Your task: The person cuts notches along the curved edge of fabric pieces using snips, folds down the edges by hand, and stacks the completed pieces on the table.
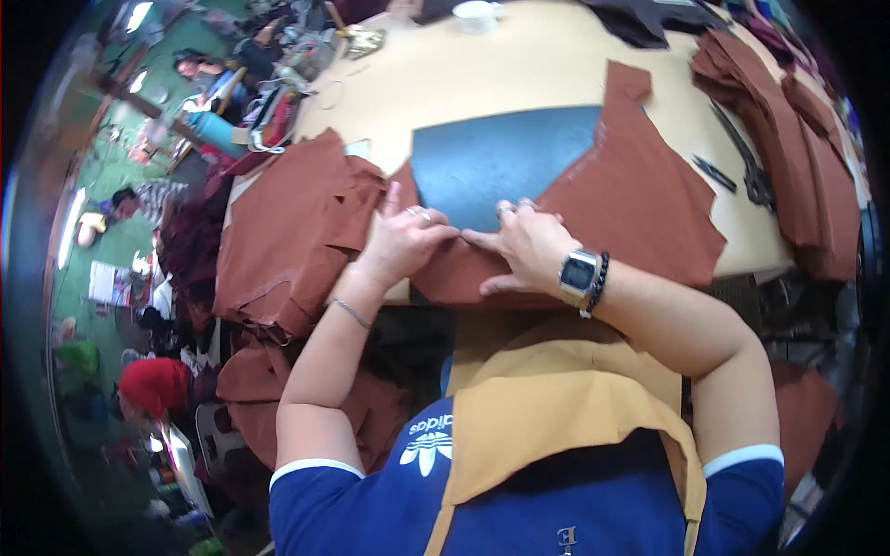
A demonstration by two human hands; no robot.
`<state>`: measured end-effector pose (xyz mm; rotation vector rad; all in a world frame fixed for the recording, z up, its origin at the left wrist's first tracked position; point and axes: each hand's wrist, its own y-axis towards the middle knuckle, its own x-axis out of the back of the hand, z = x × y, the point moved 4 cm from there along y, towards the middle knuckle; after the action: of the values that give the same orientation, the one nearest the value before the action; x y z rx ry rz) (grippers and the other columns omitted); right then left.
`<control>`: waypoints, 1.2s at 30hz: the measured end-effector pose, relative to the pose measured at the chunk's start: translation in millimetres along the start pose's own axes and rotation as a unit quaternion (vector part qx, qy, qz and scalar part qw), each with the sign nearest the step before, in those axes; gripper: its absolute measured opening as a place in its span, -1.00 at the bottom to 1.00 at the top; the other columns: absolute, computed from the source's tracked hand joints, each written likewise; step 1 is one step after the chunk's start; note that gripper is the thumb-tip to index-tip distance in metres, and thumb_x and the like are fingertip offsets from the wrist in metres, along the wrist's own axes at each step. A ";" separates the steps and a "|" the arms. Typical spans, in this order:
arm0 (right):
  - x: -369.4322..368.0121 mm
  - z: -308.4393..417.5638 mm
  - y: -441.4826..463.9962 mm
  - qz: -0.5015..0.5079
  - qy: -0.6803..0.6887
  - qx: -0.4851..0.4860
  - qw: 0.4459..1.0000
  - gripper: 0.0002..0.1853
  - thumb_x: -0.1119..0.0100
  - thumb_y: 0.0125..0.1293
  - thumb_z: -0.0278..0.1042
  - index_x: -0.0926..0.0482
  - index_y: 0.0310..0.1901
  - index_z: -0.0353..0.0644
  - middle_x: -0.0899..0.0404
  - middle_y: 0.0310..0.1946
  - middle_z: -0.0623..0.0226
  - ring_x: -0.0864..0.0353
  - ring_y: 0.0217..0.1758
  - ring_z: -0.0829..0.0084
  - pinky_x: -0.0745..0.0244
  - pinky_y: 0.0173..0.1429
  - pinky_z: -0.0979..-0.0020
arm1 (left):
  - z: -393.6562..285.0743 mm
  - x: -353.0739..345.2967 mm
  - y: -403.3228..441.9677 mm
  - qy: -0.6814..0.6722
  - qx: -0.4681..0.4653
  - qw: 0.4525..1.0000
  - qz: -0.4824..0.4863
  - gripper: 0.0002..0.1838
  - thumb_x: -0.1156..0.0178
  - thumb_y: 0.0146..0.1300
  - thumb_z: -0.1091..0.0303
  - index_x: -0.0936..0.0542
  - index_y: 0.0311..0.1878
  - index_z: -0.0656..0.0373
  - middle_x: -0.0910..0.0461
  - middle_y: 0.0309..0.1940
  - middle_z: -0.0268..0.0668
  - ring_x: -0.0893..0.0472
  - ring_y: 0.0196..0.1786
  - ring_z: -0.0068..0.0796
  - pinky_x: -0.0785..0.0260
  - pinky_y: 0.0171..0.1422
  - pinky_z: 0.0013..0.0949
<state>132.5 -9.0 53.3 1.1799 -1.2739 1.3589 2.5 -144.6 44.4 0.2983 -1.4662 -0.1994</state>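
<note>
On the desk (542, 69), a heap of rust-brown fabric (287, 222) lay close on the left of the work, its creased edge near the left hand (405, 239). On the right, a long folded bundle of brown cloth (788, 153) ran along that side, with dark scissors (756, 171) just beside it and small black snips (714, 173) between the scissors and the work. A white cup (476, 17) and a dark garment (644, 20) were at the far side, well apart from the hands. A dark blue sheet (501, 157) took up the middle, bordered by the brown cloth piece (640, 204); whether the sheet's edges went under or over the cloth could not be told.

The cloth piece was at the near side of the desk, in front of the person. Its broad part ran sideways along the near edge, long axis roughly left to right, while a narrow tab at its right half pointed away from the person.

The right hand (533, 243) was spread, thumb apart from the fingers, touching the cloth near the sheet's lower edge. The left hand's grip was partly curled, one finger raised; whether it pinched any cloth could not be told.
</note>
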 end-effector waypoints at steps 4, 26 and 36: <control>-3.3 -14.2 -8.7 -0.006 0.089 0.034 0.995 -0.12 -0.15 0.12 0.48 -0.34 0.39 0.13 -0.42 0.15 -0.04 -0.49 0.17 0.01 -0.55 0.03 -0.10 | -9.9 5.4 -6.5 0.044 0.059 0.997 0.039 -0.84 -0.15 0.25 0.26 -0.71 -0.20 -0.18 -0.61 -0.13 -0.54 -0.56 0.04 -0.52 0.09 0.46 0.44; 1.6 -41.1 -29.9 -0.203 0.457 0.045 0.865 -0.51 -0.08 0.40 -0.39 -0.36 0.34 -0.30 -0.46 0.25 0.04 -0.38 0.39 0.17 -0.19 0.46 0.26 | -17.7 45.6 -194.5 -0.535 0.558 0.390 -0.500 -0.71 -0.10 0.39 0.18 -0.60 0.00 0.16 -0.64 -0.02 -0.29 -0.60 0.04 -0.43 -0.40 0.25 -0.29; -61.4 -142.1 -37.9 -0.247 0.457 -0.095 0.849 -0.60 -0.01 0.53 -0.27 -0.43 0.30 -0.26 -0.54 0.15 0.19 -0.48 0.23 0.43 -0.30 0.35 0.40 | 18.2 405.0 -440.0 0.017 0.473 0.394 -0.788 -0.56 0.12 0.35 0.26 -0.51 0.10 0.39 -0.54 0.09 0.03 -0.61 0.09 -0.05 -0.49 0.23 0.02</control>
<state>169.8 134.9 -4.2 0.5114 -0.3559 1.1246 45.3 -689.0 288.8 2.6354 -0.5297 -0.8353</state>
